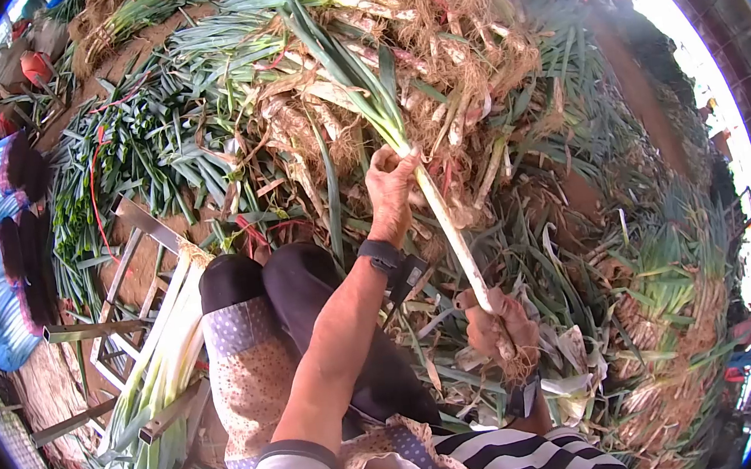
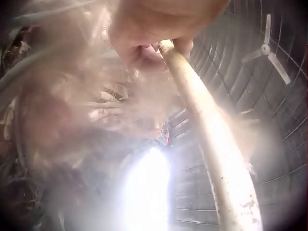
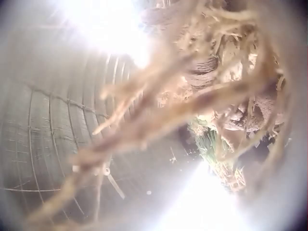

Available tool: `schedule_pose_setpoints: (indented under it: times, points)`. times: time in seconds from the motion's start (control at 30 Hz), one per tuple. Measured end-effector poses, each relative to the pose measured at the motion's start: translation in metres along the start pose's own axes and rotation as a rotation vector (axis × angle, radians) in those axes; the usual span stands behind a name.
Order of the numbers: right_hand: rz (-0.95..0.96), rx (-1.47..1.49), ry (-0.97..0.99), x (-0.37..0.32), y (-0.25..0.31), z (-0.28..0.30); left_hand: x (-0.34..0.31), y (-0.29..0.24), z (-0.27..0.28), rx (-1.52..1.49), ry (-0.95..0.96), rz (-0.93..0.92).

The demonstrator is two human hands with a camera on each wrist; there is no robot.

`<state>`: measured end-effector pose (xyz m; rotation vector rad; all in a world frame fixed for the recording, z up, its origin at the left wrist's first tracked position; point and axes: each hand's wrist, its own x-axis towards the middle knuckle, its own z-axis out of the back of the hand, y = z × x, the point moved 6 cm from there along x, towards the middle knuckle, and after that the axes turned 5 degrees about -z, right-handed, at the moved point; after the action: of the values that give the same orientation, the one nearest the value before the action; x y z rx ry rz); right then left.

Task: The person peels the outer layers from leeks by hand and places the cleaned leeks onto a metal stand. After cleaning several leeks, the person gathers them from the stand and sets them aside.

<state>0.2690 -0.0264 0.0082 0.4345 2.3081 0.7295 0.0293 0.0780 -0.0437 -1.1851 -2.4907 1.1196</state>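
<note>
A long green onion (image 1: 451, 230) slants across the head view, its green leaves (image 1: 347, 62) pointing up and away. My left hand (image 1: 392, 194) pinches it where the white stalk meets the leaves. Lower down, my right hand (image 1: 520, 322) grips the root end, and its roots (image 1: 518, 366) hang out below the fingers. In the left wrist view the white stalk (image 2: 209, 125) runs down from the curled fingers (image 2: 149, 57). Blurred roots (image 3: 159, 118) fill much of the right wrist view, with part of the right hand hidden behind them.
A large heap of unpeeled green onions (image 1: 456, 49) lies ahead. Cleaned white-stalked onions (image 1: 163, 323) rest on a metal frame (image 1: 95, 329) with a flat metal blade (image 1: 148, 225) at left. Blue bundles (image 1: 0, 268) stand far left; more onions (image 1: 681, 311) lie right.
</note>
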Motion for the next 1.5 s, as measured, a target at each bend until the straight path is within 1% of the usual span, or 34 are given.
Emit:
schedule_pose_setpoints:
  times: [0.03,0.1,0.17,0.23,0.3,0.33,0.37,0.43,0.47,0.5,0.57,0.6,0.63,0.67,0.7,0.73,0.77,0.83,0.87,0.9,0.97,1.0,1.03,1.1,1.13,1.17,1.2,1.23,1.27,1.3,1.33,1.37,1.43,1.5]
  points:
    - [-0.016,-0.032,-0.023,-0.001,0.0,0.001,0.0,-0.003,0.002,0.028,-0.044,-0.041]
    - [-0.052,-0.024,-0.003,-0.005,0.001,-0.004,0.001,-0.003,0.003,0.054,-0.035,-0.043]
    - [-0.041,-0.111,-0.099,-0.009,0.003,-0.001,0.003,-0.001,0.003,0.141,0.025,-0.033]
    - [-0.049,-0.121,-0.109,-0.013,0.003,-0.002,0.003,-0.006,0.0,0.159,0.057,-0.027]
    - [-0.068,-0.15,-0.114,-0.014,0.005,-0.002,0.004,-0.01,-0.003,0.294,0.079,-0.077]
    - [-0.015,-0.183,-0.097,-0.015,0.008,0.0,0.005,-0.008,-0.005,0.29,0.102,-0.146]
    - [-0.013,-0.185,-0.1,-0.012,0.009,0.004,0.001,0.002,-0.008,0.31,0.224,-0.057]
    - [0.07,-0.192,-0.072,-0.002,0.018,0.009,-0.029,0.0,-0.032,0.496,0.437,-0.089]
    - [0.1,-0.272,-0.088,0.007,0.024,0.011,-0.041,0.014,-0.04,0.57,0.584,-0.056]
    - [0.107,-0.273,-0.087,0.017,0.023,0.025,-0.054,0.028,-0.045,0.644,0.732,-0.024]
    - [0.141,-0.184,-0.23,0.04,0.025,0.074,-0.076,0.048,-0.049,0.597,0.933,0.047]
    - [0.125,-0.022,-0.006,0.048,0.03,0.073,-0.086,0.051,-0.046,0.661,1.073,0.186]
    - [0.13,-0.025,0.0,0.048,0.036,0.077,-0.094,0.047,-0.04,0.82,1.135,0.484]
    - [0.121,-0.078,-0.033,0.047,0.04,0.083,-0.092,0.041,-0.036,0.88,1.142,0.563]
    - [0.111,-0.129,-0.069,0.045,0.043,0.09,-0.091,0.04,-0.031,0.939,1.147,0.646]
    - [0.149,-0.171,0.01,0.046,0.045,0.094,-0.058,0.065,-0.015,0.852,0.853,0.418]
    - [0.144,-0.166,0.007,0.039,0.044,0.103,-0.03,0.086,0.008,0.755,0.56,0.199]
    - [0.127,-0.265,-0.198,0.021,0.043,0.13,-0.007,0.022,0.023,0.677,-0.153,-0.225]
    - [0.168,-0.385,-0.402,-0.001,0.051,0.11,0.0,0.001,0.03,0.9,-0.287,-0.321]
    - [0.161,-0.389,-0.406,-0.014,0.054,0.101,0.002,-0.016,0.038,1.123,-0.429,-0.416]
    - [0.019,-0.399,-0.283,-0.03,0.041,0.09,0.015,0.002,0.044,0.664,-0.246,-0.138]
    - [0.013,-0.397,-0.281,-0.041,0.037,0.087,0.01,0.009,0.035,0.515,-0.057,-0.013]
    - [0.023,-0.391,-0.282,-0.054,0.032,0.086,-0.004,0.01,0.019,0.345,-0.017,0.145]
    - [0.029,-0.38,-0.288,-0.075,0.023,0.086,-0.009,0.022,0.007,0.218,0.083,0.32]
    - [0.003,-0.367,-0.245,-0.082,0.017,0.084,-0.008,0.023,0.001,0.113,0.174,0.364]
    - [-0.019,-0.352,-0.204,-0.087,0.011,0.083,-0.008,0.024,0.0,0.118,0.174,0.37]
    - [-0.075,-0.352,-0.23,-0.09,0.005,0.092,-0.01,0.016,-0.008,0.012,0.172,0.327]
    - [-0.077,-0.339,-0.239,-0.088,0.005,0.104,-0.012,0.014,-0.012,-0.094,0.169,0.289]
    - [0.003,-0.834,-0.285,-0.079,0.014,0.117,-0.013,0.01,-0.01,-0.135,0.204,0.247]
    - [0.053,-1.23,-0.436,-0.065,0.017,0.128,-0.016,-0.001,-0.015,-0.142,0.224,0.186]
    - [0.06,-1.613,-0.626,-0.053,0.02,0.139,-0.017,-0.007,-0.015,-0.095,0.224,0.102]
    - [0.023,-1.89,-0.94,-0.039,0.027,0.14,-0.016,-0.014,-0.016,-0.052,0.224,0.011]
    - [0.347,-1.632,-1.074,-0.013,0.054,0.114,-0.017,-0.025,-0.02,0.018,0.244,-0.026]
    - [0.512,-1.348,-0.932,0.021,0.077,0.053,-0.021,-0.035,-0.023,0.125,0.275,-0.147]
